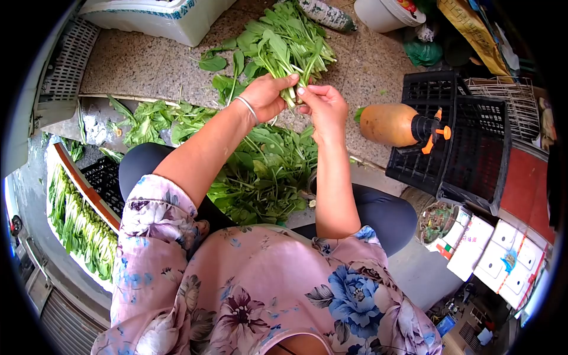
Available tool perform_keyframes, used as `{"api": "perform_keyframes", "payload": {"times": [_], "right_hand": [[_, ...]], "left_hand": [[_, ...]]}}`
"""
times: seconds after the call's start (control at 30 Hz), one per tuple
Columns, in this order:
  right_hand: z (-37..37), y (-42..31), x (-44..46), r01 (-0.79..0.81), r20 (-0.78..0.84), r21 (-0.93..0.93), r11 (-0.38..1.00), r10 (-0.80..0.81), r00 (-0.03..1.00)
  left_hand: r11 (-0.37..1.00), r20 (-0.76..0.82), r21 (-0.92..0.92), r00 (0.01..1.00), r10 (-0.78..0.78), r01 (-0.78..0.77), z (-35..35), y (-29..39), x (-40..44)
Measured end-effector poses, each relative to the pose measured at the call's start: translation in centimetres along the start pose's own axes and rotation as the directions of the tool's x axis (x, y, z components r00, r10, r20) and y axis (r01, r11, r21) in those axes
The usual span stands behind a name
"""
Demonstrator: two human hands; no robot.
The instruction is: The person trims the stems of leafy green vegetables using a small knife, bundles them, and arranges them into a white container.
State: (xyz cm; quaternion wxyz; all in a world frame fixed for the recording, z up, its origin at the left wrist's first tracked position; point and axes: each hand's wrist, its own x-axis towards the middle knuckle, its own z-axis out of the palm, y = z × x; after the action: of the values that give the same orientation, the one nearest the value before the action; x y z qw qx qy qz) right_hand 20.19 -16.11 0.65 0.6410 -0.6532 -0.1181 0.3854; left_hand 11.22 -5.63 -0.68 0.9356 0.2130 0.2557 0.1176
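Bunch of green leafy vegetables with slender pale stems, held above the near edge of the speckled tan stone worktop; left hand, silver-coloured bangle at wrist, closed round the stems; right hand, fingers drawn in at the stem ends, cannot tell whether gripping any; beyond, heap of loose greens on worktop; below, pile of loose green leaves; right, orange bottle with black-and-orange spray head, then black latticed plastic crates
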Motion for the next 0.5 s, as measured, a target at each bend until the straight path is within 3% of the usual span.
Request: {"api": "perform_keyframes", "payload": {"times": [0.17,0.3,0.4,0.43,0.5], "right_hand": [[-1.4,-1.5,1.1,-0.057,-0.042,0.128,0.99,0.063,0.997],[-2.5,-3.5,2.0,-0.015,-0.085,0.217,0.976,0.034,0.996],[-2.2,-5.2,2.5,0.231,-0.262,0.221,0.948,-0.171,0.95],[-2.0,-5.5,2.7,0.231,-0.262,0.22,0.948,-0.171,0.95],[-1.3,-6.2,3.0,0.538,-0.286,-0.121,0.834,-0.549,0.786]], "left_hand": [[1.0,-0.008,-0.015,1.0,-0.017,0.017,-0.2,0.0,-0.2],[0.997,-0.124,-0.006,0.989,-0.075,0.074,-0.4,-0.1,-0.2],[0.996,-0.206,-0.033,0.974,-0.089,0.084,-0.9,0.1,-0.1],[0.994,-0.243,-0.055,0.964,-0.105,0.094,-0.9,0.1,-0.1],[0.991,-0.223,-0.103,0.968,-0.112,0.091,-1.0,0.3,-0.3]]}}
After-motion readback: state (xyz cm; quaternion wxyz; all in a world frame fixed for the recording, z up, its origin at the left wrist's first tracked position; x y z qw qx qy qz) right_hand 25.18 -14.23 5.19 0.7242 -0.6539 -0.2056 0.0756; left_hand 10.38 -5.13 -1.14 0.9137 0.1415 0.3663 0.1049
